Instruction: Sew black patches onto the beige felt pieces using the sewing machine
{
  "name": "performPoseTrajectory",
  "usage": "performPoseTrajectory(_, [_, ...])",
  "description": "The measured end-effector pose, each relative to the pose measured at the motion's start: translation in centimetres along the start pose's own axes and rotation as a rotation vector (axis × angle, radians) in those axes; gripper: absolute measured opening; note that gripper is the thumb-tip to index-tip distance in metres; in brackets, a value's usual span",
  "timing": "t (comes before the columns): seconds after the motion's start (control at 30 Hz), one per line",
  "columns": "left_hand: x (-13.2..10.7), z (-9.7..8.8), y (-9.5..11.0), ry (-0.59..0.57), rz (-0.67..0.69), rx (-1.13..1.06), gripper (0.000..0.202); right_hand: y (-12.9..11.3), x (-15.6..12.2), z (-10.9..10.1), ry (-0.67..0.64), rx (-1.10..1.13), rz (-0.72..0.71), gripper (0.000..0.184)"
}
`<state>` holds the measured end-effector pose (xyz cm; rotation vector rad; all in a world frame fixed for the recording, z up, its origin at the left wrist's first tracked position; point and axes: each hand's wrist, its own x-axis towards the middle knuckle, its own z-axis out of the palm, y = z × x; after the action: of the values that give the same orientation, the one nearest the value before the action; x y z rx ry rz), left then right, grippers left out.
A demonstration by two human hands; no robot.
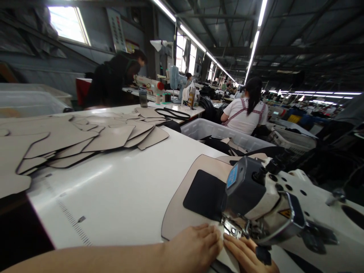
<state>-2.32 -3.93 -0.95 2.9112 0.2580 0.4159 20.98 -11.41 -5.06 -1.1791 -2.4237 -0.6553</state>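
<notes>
A beige panel (pixel 176 208) with a black patch (pixel 204 193) lies on the white table, its right side under the head of an industrial sewing machine (pixel 253 197). My left hand (pixel 195 242) rests on the panel's near part, fingers stretched and pressed down just left of the metal presser foot (pixel 231 228). Close beside it, my right hand (pixel 246 256) has its fingers laid out flat, tips at the foot; part of the hand is hidden behind a dark machine part. The needle cannot be made out.
Overlapping beige panels (pixel 110 138) cover the table's (pixel 127 197) far left. Behind the machine stands a translucent bin (pixel 210 131) with cut pieces. A person in white (pixel 241 115) sits beyond it; another in dark clothes (pixel 110 81) leans over a machine at back left.
</notes>
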Motion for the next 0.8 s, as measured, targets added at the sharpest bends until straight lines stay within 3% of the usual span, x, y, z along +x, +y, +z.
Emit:
performPoseTrajectory(0.23, [0.6,0.1,-1.9,0.033,0.083,-0.057,0.030,0.0,-0.3,0.2,-0.020,-0.004,0.037,0.046])
performPoseTrajectory(0.53, [2.1,-0.2,-6.6,0.010,0.249,-0.282,0.026,-0.7,0.2,0.0,0.029,0.044,0.088,0.041])
performPoseTrajectory(0.67, [2.9,-0.6,-8.6,-0.016,0.260,-0.380,0.031,-1.4,0.1,0.3,0.028,0.080,0.127,0.044])
performPoseTrajectory(0.8, [3.2,-0.9,-9.3,-0.020,0.222,-0.398,0.032,-1.4,0.2,0.3,-0.002,0.070,0.111,0.044])
